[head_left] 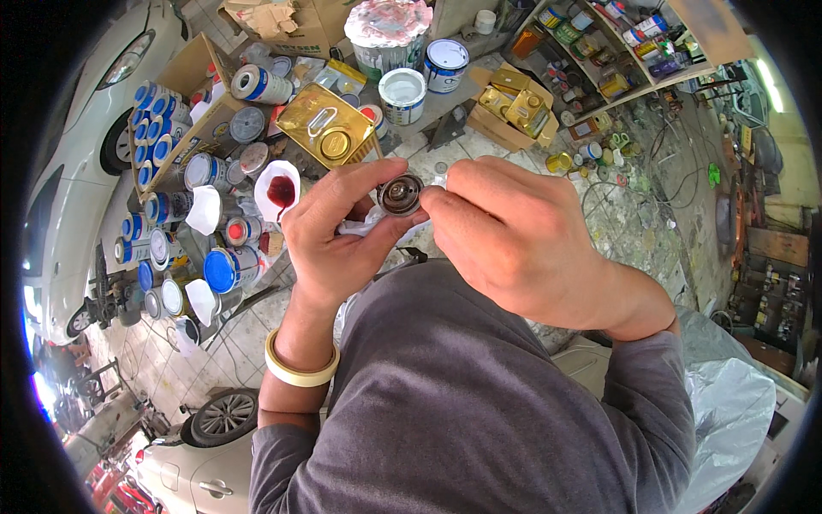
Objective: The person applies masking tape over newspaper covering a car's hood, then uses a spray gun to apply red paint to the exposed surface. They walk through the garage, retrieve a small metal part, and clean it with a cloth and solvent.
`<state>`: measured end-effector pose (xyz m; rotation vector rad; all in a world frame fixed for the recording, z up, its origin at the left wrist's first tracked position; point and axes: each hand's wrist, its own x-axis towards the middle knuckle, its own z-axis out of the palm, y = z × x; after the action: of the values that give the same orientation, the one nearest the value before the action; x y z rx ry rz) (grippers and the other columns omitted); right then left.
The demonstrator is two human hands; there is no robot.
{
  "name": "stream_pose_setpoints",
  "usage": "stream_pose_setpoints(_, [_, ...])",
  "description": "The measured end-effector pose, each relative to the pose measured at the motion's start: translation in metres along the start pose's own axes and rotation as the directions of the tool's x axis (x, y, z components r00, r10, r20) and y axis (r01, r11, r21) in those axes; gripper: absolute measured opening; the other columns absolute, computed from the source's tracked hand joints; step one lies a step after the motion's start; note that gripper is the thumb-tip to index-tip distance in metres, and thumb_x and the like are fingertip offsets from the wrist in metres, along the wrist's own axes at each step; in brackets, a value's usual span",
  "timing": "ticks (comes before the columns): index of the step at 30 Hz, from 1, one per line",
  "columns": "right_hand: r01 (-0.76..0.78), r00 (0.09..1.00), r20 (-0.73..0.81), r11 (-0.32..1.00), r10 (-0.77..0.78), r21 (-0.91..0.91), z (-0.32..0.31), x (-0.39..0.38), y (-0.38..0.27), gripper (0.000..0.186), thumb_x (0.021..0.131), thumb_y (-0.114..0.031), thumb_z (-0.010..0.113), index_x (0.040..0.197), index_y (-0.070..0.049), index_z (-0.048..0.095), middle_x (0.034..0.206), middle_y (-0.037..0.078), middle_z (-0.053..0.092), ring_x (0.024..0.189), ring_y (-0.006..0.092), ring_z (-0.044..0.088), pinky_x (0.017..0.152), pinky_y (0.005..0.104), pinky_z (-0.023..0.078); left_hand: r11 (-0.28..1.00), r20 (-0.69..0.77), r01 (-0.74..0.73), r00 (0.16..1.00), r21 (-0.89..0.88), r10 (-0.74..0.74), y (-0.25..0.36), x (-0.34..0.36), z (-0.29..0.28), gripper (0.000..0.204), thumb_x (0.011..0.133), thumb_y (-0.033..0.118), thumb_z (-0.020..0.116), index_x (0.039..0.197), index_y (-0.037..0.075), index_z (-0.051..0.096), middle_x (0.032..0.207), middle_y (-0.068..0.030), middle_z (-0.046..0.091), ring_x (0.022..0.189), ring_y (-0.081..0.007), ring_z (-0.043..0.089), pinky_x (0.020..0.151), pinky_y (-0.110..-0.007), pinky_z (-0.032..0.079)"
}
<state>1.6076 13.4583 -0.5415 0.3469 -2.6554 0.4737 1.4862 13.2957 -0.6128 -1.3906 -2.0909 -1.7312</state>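
Note:
In front of my chest, my left hand (334,236) grips a small round dark metal part (400,195) with concentric rings, thumb and forefinger around its rim. Something white and crumpled (364,224), like tissue or cloth, shows beneath that part, inside the same hand. My right hand (505,236) is closed in a pinch at the part's right edge. Its fingers hide whatever lies between them. A roll of masking tape (301,377) hangs around my left forearm like a bracelet.
Paint cans (231,268) crowd the left, beside a white cup with dark red liquid (278,193). A gold rectangular tin (325,124) stands just beyond my left hand. Farther off are a cardboard box of gold tins (514,107) and loaded shelves (599,51). Cars stand at left.

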Motion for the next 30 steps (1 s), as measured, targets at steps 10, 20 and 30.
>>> stream_pose_setpoints(10, [-0.041,0.999,0.023,0.997,0.039,0.063,0.0008,-0.0017,-0.0013,0.026,0.071,0.004,0.075,0.095,0.004,0.067,0.083,0.007,0.055,0.069,0.0230,0.062,0.053,0.0344,0.049,0.999,0.023,0.028,0.999,0.037,-0.029,0.0012,-0.0003,-0.0017,0.049,0.065,0.007,0.092,0.112,0.006,0.076,0.090,-0.0050,0.075,0.062,-0.0096,0.057,0.054,-0.023,0.046])
stream_pose_setpoints(20, [-0.047,0.999,-0.008,0.998,0.047,0.046,0.0036,-0.0025,-0.0032,0.027,0.071,0.005,0.076,0.096,0.003,0.067,0.083,0.007,0.054,0.068,0.0222,0.061,0.053,0.0344,0.049,0.999,0.017,0.029,0.999,0.024,-0.030,0.0011,-0.0017,-0.0029,0.051,0.064,0.006,0.092,0.112,0.006,0.076,0.086,-0.0036,0.072,0.061,-0.0091,0.055,0.053,-0.023,0.045])
stream_pose_setpoints(30, [-0.043,0.999,-0.027,0.997,0.044,0.066,0.0073,-0.0046,-0.0028,0.026,0.071,0.005,0.076,0.095,0.003,0.067,0.084,0.008,0.055,0.069,0.0227,0.062,0.054,0.0348,0.050,0.998,0.040,0.013,0.999,0.059,-0.015,0.0028,-0.0039,-0.0042,0.049,0.066,0.005,0.091,0.112,0.005,0.076,0.087,-0.0045,0.073,0.063,-0.0093,0.057,0.055,-0.023,0.046])
